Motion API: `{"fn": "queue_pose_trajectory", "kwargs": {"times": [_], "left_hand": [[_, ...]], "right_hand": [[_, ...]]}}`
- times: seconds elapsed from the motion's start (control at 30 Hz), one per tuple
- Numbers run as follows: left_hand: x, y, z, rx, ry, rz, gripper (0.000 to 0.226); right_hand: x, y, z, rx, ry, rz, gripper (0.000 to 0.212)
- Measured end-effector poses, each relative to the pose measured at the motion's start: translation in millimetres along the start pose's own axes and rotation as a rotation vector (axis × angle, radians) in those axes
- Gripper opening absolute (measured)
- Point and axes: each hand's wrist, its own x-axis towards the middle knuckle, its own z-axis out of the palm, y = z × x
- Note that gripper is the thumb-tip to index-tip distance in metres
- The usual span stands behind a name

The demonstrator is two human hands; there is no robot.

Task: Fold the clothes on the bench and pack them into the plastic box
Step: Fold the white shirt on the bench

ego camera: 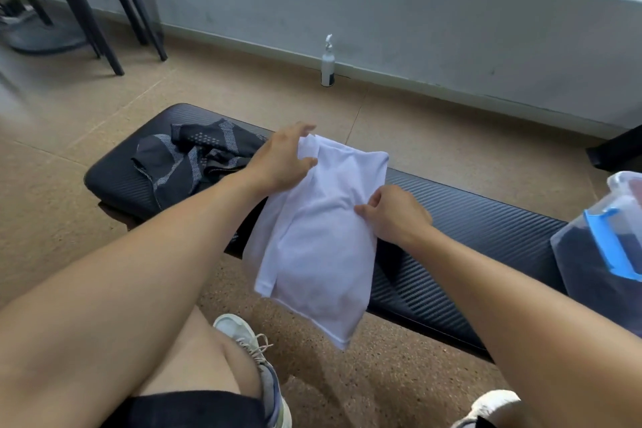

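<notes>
Head view: a white shirt (323, 229), thin and smooth, is folded into a long, roughly rectangular panel that lies across the desk (462, 219) and hangs over its near edge toward the floor (382, 389). The left hand (283, 160) lies on the shirt's far left corner, its grip wide, fingers spread and only lightly bent, thumb resting on the cloth; whether it holds a fold underneath cannot be told. The right hand (396, 215) sits at the shirt's right edge, its grip nearly closed, thumb and fingertips pinching a small pleat of the fabric.

Left of the left hand, just beyond its wrist, a dark garment (194, 160) lies crumpled on the desk, black with grey patterned bands and a dotted patch. The desk itself is a long padded slab, black, with fine ribbed texture and rounded corners. Well to the right of the right hand stands the box (597, 247), clear plastic with a blue latch, something dark inside it; only part of it shows.

Beyond both hands a slim white bottle (328, 62) stands on the speckled tan floor by the grey wall. A black stool (100, 0) stands far to the left.
</notes>
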Motion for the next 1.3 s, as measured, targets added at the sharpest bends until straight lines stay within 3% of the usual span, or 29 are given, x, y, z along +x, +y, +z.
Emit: {"fn": "queue_pose_trajectory", "kwargs": {"times": [0.13,0.3,0.4,0.5,0.57,0.67,0.8,0.9,1.0,1.13,1.23,1.3], "left_hand": [[1.1,9.5,3.7,0.037,0.009,0.055,0.066],[1.4,28.2,16.5,0.062,-0.020,0.100,0.060],[1.7,45.8,36.3,0.023,-0.101,0.078,0.058],[5.3,64.1,58.4,-0.017,-0.176,-0.007,0.066],[10.1,72.7,68.2,-0.042,-0.171,-0.099,0.077],[20.4,74.3,77.3,-0.019,-0.167,-0.162,0.071],[28.6,70.7,79.2,-0.086,-0.139,-0.127,0.019],[28.5,75.6,75.5,-0.192,-0.135,0.007,0.016],[21.9,89.9,65.6,-0.587,-0.231,0.036,0.014],[17.0,106.8,57.3,-0.992,-0.458,-0.138,0.014],[22.8,109.0,68.6,-0.962,-0.445,-0.215,0.013],[33.7,101.3,85.4,-0.689,-0.223,-0.259,0.013]], "right_hand": [[-2.0,23.0,-28.4,-0.191,-0.084,-0.012,0.021],[-18.2,71.3,-70.9,-0.548,-0.212,0.089,0.023],[-21.3,86.1,-79.2,-0.628,-0.111,0.125,0.028],[-7.3,93.4,-80.0,-0.394,0.199,0.071,0.033],[7.7,95.6,-77.7,-0.238,0.268,0.045,0.038],[22.5,100.9,-65.3,-0.223,0.265,0.048,0.034],[29.0,108.4,-58.0,-0.199,0.236,0.074,0.035],[33.9,112.9,-65.4,-0.180,0.204,0.085,0.037],[40.7,119.5,-72.7,-0.102,0.214,0.125,0.022],[40.6,121.3,-77.8,0.058,0.245,0.177,0.021],[39.6,123.6,-81.6,0.118,0.297,0.229,0.030],[39.5,127.9,-80.3,0.119,0.308,0.247,0.028]]}}
